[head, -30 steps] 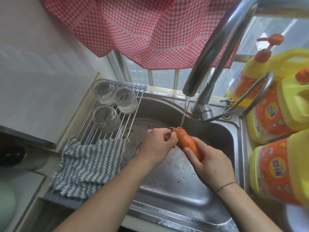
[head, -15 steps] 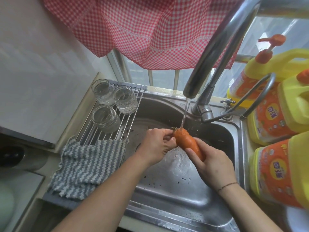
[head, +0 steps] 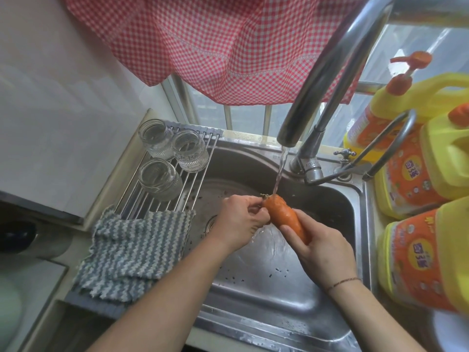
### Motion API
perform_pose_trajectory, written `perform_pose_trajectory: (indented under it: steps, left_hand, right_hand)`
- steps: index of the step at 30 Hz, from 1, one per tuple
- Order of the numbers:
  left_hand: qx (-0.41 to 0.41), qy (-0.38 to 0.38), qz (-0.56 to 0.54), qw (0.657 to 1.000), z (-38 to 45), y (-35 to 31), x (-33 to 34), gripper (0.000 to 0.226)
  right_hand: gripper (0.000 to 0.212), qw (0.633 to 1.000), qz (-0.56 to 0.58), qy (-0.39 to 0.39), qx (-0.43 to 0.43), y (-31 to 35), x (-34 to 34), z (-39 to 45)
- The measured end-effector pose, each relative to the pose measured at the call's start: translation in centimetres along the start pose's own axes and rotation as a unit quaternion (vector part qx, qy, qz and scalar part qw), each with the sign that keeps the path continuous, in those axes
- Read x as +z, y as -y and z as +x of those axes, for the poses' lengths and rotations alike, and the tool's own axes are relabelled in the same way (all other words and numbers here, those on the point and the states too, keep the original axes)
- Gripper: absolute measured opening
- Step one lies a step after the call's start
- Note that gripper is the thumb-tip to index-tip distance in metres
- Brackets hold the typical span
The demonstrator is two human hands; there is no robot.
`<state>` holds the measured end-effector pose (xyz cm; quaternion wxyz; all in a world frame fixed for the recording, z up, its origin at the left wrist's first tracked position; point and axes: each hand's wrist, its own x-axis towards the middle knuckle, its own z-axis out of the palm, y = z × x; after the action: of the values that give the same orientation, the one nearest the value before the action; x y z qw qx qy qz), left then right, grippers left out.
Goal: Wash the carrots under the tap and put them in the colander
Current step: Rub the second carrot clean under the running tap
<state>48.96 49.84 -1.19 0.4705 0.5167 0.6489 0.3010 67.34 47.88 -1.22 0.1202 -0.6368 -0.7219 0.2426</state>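
Head: carrot (head: 283,216) crown-up, slanting toward tap (head: 330,72).

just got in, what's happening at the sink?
A person is washing a carrot under the running tap over the sink. The right hand grips the carrot's lower part, and the left hand pinches at its stem end, where the water lands. Three glasses and a striped cloth sit on the rack to the left. No colander is in view.
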Motion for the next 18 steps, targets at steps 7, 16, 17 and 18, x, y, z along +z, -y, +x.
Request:
perform_pose_trajectory:
  steps: [7, 16, 17, 18]
  left_hand:
    - [0.002, -0.009, -0.001, 1.0, -0.01, -0.13, -0.09, 0.017]
    - [-0.004, 0.018, -0.002, 1.0, -0.14, -0.08, -0.44, 0.027]
    - [-0.006, 0.024, -0.013, 1.0, -0.08, 0.0, -0.55, 0.029]
    - [-0.008, 0.027, -0.022, 0.999, -0.04, 0.11, -0.64, 0.026]
  right_hand:
    - [0.052, 1.0, -0.029, 0.004, 0.001, 0.23, 0.19, 0.01]
    - [0.071, 1.0, 0.026, 0.011, 0.006, -0.56, 0.65, 0.0]
    - [0.07, 1.0, 0.026, 0.009, 0.006, -0.62, 0.69, -0.04]
    - [0.07, 1.0, 0.02, 0.006, 0.002, -0.62, 0.69, -0.08]
